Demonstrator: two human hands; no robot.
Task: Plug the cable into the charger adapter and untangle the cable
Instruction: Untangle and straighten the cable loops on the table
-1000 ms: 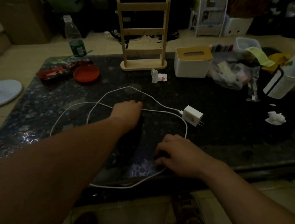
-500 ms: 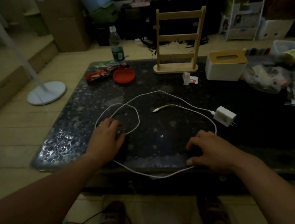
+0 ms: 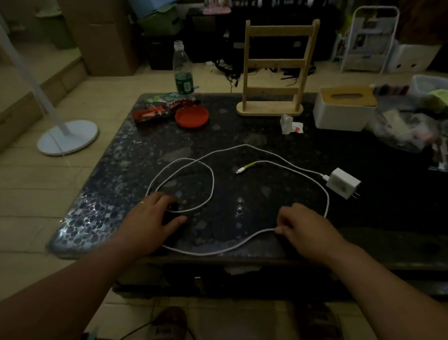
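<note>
Table: dark speckled stone table (image 3: 275, 180) on pale floor tiles, dim room.
Cable: white cable (image 3: 209, 177) looped mid-table, plugged into white charger adapter (image 3: 342, 182) toward the right edge; free end (yellow-green tip) lies loose.
Containers: white tissue box (image 3: 342, 111), far right; bottle (image 3: 182, 67) with green label (unreadable), far-left corner.
Left hand: left hand (image 3: 153, 221) flat, fingers spread over the loop.
Right hand: right hand (image 3: 306, 227) pinches the cable at the near edge.
</note>
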